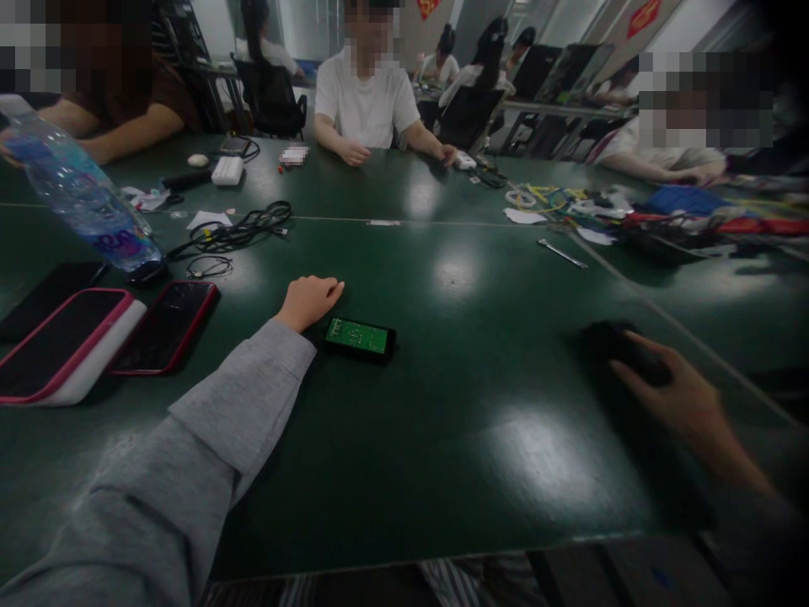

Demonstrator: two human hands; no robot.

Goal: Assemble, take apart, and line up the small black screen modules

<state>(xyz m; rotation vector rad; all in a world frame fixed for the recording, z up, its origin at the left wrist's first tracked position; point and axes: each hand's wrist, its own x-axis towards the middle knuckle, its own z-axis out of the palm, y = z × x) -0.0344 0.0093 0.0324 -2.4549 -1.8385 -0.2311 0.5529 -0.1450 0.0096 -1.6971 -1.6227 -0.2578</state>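
Observation:
My left hand (309, 302) rests on the green table, its fingers curled in and nothing seen in them. Just to the right of it lies a green circuit board (357, 336) set in a black plastic housing (381, 358), its board side facing up. Far over on the right, my right hand (686, 392) grips a dark black object (623, 344) between thumb and fingers. Shadow and blur hide what kind of object it is. Between the two hands stretches the shiny tabletop (468, 379).
To the left are a phone in a red case (168, 324), a pink-edged phone (60, 341), a tilted water bottle (82, 190) and coiled black cables (237, 229). A wrench (562, 254) and a pile of tangled wires (683, 211) lie at back right. Across the table sits a person (366, 97).

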